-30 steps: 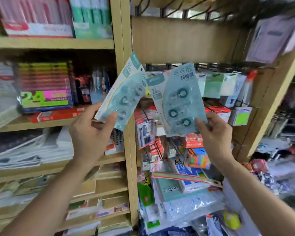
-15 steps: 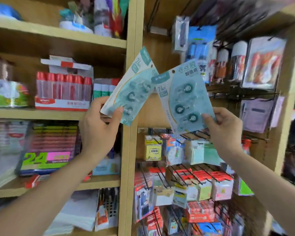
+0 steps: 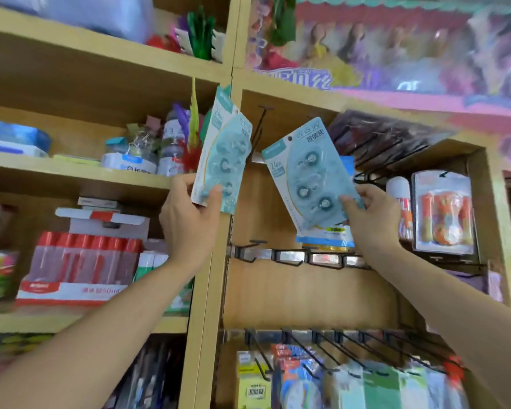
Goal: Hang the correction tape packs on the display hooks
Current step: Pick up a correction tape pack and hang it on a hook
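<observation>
Correction tape packs (image 3: pixel 223 160), gripped in our left hand (image 3: pixel 189 219), now stand more upright at frame centre. Our right hand (image 3: pixel 372 216) pinches another pack (image 3: pixel 310 178), raised beside a hook (image 3: pixel 261 125).

Left correction tape packs (image 3: pixel 223 154): pale teal on white card, darker teal top strip, above the left fingers (image 3: pixel 210 199).
Right correction tape pack (image 3: pixel 304 175): pale teal, white edge, thin yellow curved line, three dark teal wheels, just left of the right fingers (image 3: pixel 350 202).
Display hook (image 3: pixel 261 125): black wire, up between both sets of fingers.
Shelf frame (image 3: pixel 216 290): light tan wood grain.
Glue bottle carton (image 3: pixel 80 261): red caps, red and white box, below left of the left fingers.
Doll box (image 3: pixel 396 54): pink and purple, above the right fingers.
Blister card (image 3: pixel 443 214): orange on white, right of the right fingers.
</observation>
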